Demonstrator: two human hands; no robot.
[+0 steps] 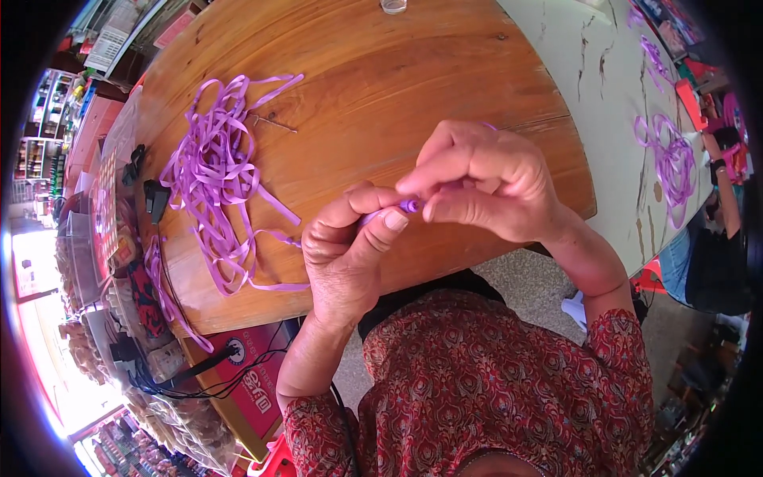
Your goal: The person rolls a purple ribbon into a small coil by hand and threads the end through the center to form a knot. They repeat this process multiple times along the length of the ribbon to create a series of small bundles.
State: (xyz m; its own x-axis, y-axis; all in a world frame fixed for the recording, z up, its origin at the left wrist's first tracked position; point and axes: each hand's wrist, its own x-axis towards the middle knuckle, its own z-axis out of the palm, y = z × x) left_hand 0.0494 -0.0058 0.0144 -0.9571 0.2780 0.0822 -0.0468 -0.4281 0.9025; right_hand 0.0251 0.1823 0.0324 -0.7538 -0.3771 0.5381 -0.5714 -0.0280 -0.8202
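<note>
Mid-frame, I've got the left hand pinching a small purple ribbon piece between thumb and forefinger, practically no gap, end poking out past the thumbnail. Right hand sits just beside it, thumb and forefinger bent and a little apart; can't make out whether they grip any ribbon. Step in hand, my read: fine fingertip work on that end, looks like rolling or knotting. Next move calls for a firm left pinch and a precise right-hand grip on the tip.

Materials: ribbon is flat, narrow, slightly glossy; the held end looks bunched. Loose tangled ribbon pile, upper left, all loops and strands. Wooden table: warm brown, grained, rounded edge. Right side: pale, dark-veined tabletop with another ribbon heap.
</note>
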